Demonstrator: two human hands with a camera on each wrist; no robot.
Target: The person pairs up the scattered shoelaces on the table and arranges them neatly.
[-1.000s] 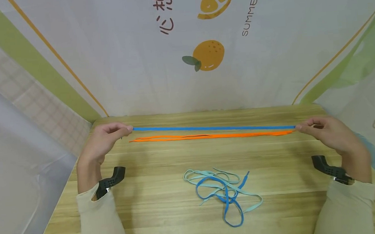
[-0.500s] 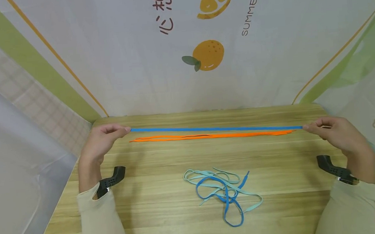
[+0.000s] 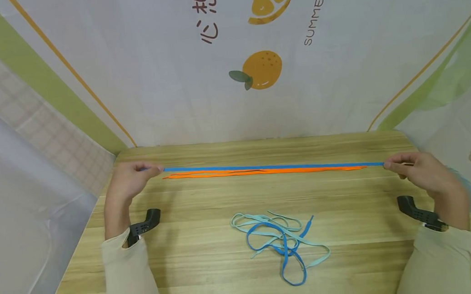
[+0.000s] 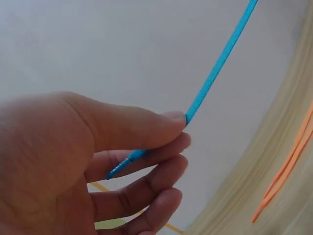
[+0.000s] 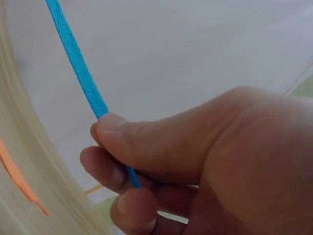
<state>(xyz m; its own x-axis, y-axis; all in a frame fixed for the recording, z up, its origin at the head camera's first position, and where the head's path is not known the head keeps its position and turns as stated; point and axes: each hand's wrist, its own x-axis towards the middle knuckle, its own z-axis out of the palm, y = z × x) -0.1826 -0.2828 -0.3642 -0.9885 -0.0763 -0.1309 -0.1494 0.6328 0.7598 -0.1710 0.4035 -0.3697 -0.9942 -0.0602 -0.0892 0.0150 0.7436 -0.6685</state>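
Note:
A blue shoelace (image 3: 229,168) is stretched straight across the far part of the table, between both hands. My left hand (image 3: 133,179) pinches one end of it between thumb and forefinger; in the left wrist view the lace tip (image 4: 120,169) sticks out below the thumb. At the other end my right hand (image 3: 423,170) pinches the lace, a short tail (image 5: 132,177) showing under the thumb. An orange shoelace (image 3: 302,169) lies folded lengthwise on the table, and the blue lace overlaps its far edge in the head view.
Nearer me on the wooden table (image 3: 203,267), a pale green shoelace (image 3: 317,260) and another blue shoelace (image 3: 295,283) lie in a loose tangle. A white printed cloth (image 3: 175,101) hangs behind the far edge, with more cloth at both sides.
Both hands have come lower in the head view, bringing the taut blue shoelace closer to the orange one. The right hand has moved outward to the right. The tangled laces have stayed put.

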